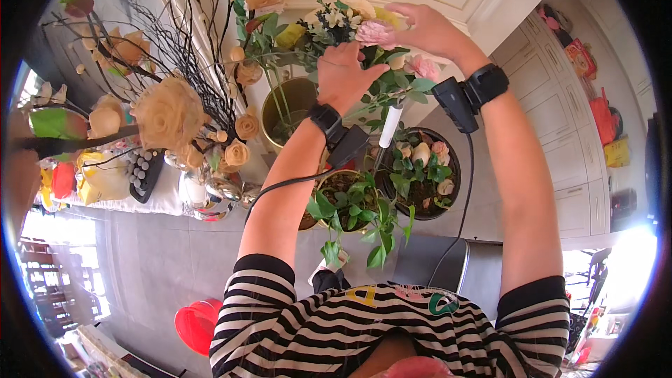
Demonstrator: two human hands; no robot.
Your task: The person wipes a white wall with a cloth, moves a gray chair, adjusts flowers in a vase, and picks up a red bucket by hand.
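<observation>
Both hands are up at a bunch of flowers and greenery at the top middle. My left hand point(343, 73) reaches into the leaves at its near side, with the thumb spread to the right and the fingertips partly hidden. Close to that thumb are a pink flower point(376, 33) and small white blossoms point(336, 19). My right hand point(428, 29) curves round the bunch's right side, fingers stretched toward a yellowish bloom point(386, 18). Another pink flower point(422, 66) hangs below the right palm. A white tube-like piece point(391, 126) slants down under the bunch.
A gold-coloured pot point(290, 101) with green stems stands left of the bunch. Below are a leafy potted plant point(357, 203) and a dark round pot point(451, 196) with pale roses. Dark branches with beige fabric roses point(169, 113) crowd the left. A red bucket point(198, 325) stands lower left.
</observation>
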